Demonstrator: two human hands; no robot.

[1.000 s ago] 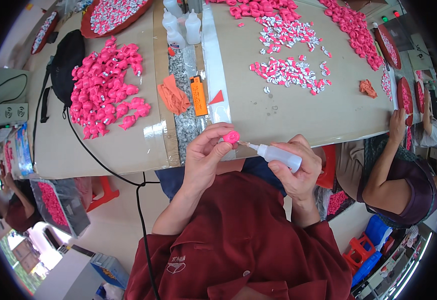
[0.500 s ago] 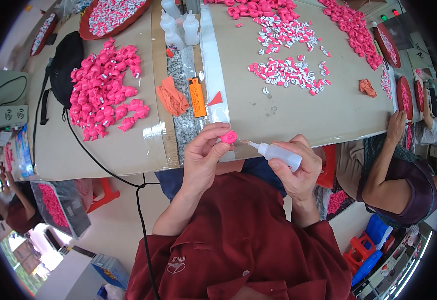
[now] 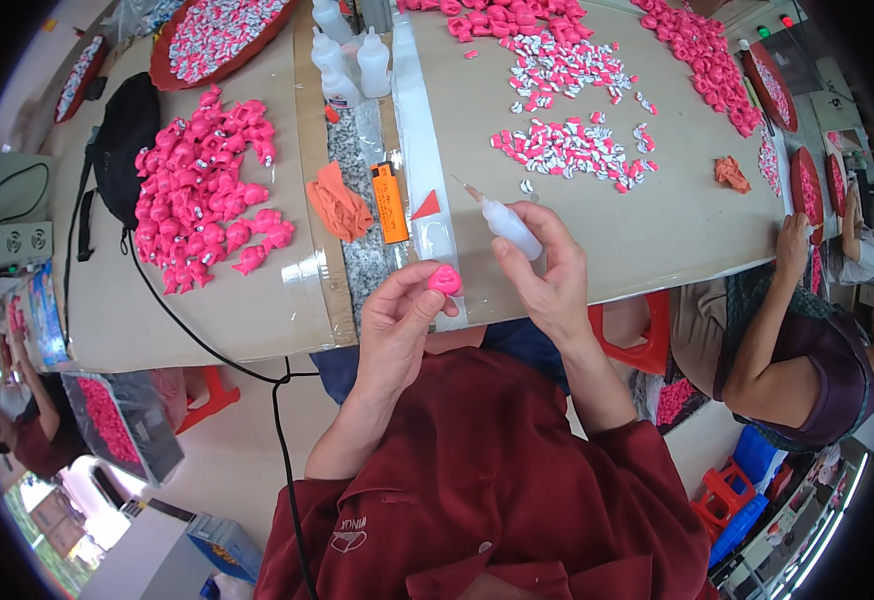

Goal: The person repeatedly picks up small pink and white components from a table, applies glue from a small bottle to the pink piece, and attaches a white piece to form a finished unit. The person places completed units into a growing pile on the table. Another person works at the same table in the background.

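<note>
Between the thumb and fingers of my left hand (image 3: pixel 397 318) is a small pink plastic figure part (image 3: pixel 445 280), held over the table's near edge. My right hand (image 3: pixel 549 268) grips a white squeeze bottle (image 3: pixel 512 230) with a thin needle tip, which points up and away to the left, apart from the pink part. Beyond the hands, small pink-and-white pieces (image 3: pixel 572 147) lie spread on the table. To the left sits a heap of pink figures (image 3: pixel 202 190).
An orange cloth (image 3: pixel 339 202), an orange box (image 3: pixel 390 203) and several white bottles (image 3: pixel 374 62) stand along the middle strip. A red tray (image 3: pixel 162 65) of small pieces is at the far left. A black cable (image 3: pixel 197 335) hangs over the edge. A co-worker (image 3: pixel 787 340) sits at right.
My right hand has drawn the squeeze bottle away from the pink part, up and to the left, with its tip now raised. My left hand has lowered slightly, still holding the part.
</note>
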